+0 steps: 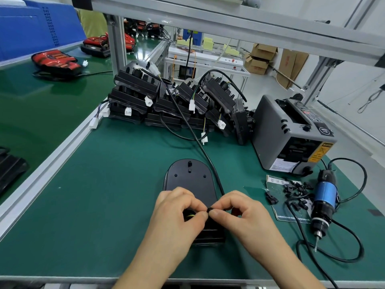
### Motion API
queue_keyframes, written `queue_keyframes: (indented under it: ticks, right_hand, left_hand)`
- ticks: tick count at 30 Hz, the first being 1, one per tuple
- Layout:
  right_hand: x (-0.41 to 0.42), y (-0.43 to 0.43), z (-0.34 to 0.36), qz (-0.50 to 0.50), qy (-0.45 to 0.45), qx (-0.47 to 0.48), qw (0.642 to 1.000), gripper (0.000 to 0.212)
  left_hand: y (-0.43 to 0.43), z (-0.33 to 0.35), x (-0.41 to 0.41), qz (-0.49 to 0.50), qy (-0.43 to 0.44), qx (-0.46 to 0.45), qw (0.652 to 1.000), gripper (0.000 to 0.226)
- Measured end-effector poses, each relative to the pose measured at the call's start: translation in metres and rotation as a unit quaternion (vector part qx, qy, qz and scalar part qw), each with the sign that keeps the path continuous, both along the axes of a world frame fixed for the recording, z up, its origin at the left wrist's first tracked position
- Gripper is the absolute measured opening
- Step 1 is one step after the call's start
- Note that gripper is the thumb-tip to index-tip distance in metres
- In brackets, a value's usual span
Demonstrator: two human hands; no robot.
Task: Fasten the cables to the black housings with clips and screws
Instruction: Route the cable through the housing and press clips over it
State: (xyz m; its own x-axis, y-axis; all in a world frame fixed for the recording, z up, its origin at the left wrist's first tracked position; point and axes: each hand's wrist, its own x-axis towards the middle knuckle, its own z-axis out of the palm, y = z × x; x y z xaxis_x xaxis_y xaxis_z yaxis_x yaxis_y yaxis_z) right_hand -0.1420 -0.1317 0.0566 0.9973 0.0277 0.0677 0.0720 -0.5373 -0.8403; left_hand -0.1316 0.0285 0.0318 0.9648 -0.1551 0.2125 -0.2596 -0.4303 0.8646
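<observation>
1. The black housing [190, 180] is lying flat on the green tabletop [104, 195], dead centre.
2. The left hand [179, 211] and right hand [239, 213] are both pinching the black cable [200, 147] over the housing's near end.
3. Loose clips [295, 190] and an electric screwdriver [325, 197] are sitting off to the right.

The green-matted desk [104, 184] carries one black housing [189, 180], lying flat beneath the left hand [179, 213] and right hand [241, 213]. A black cable [200, 147] runs across the mat from the right hand to a pile of housings [166, 101] well beyond both hands. Right of the right hand lie a card strewn with small black clips [295, 188] and an electric screwdriver [325, 197]. A grey machine [291, 134] stands beyond them.
</observation>
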Motion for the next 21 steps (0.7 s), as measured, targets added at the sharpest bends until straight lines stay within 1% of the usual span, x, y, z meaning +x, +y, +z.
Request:
queue_keyframes:
  ticks: [4,6,9,11,14,16,19,21]
  right_hand:
    - [0.005,-0.002,0.010,0.031,0.051,-0.035,0.998,0.016]
    - [0.007,-0.002,0.013,0.042,0.069,-0.049,0.996,0.014]
    - [0.009,-0.003,0.014,0.060,0.081,-0.065,0.993,0.014]
    - [0.012,-0.004,0.017,0.085,0.099,-0.046,0.990,0.015]
    - [0.018,-0.006,0.024,0.119,0.162,0.009,0.980,0.015]
    - [0.022,-0.007,0.027,0.140,0.188,0.000,0.972,0.013]
    - [0.025,-0.005,0.030,0.153,0.195,-0.031,0.968,0.011]
    - [0.025,-0.004,0.031,0.153,0.196,-0.043,0.968,0.010]
  left_hand:
    - [0.005,0.000,-0.001,-0.008,0.010,-0.008,1.000,0.011]
    - [0.012,-0.001,-0.001,-0.015,0.006,-0.005,1.000,0.013]
    - [0.018,-0.005,-0.003,-0.029,-0.047,0.037,0.998,0.013]
    - [0.019,-0.006,-0.006,-0.027,-0.071,0.052,0.996,0.006]
    - [0.019,-0.009,-0.008,-0.027,-0.072,0.033,0.997,0.010]
    - [0.018,-0.010,-0.008,-0.027,-0.071,0.020,0.997,0.011]
    - [0.015,-0.013,-0.008,-0.011,-0.071,0.018,0.997,0.018]
    - [0.011,-0.014,-0.008,0.003,-0.064,0.022,0.998,0.007]
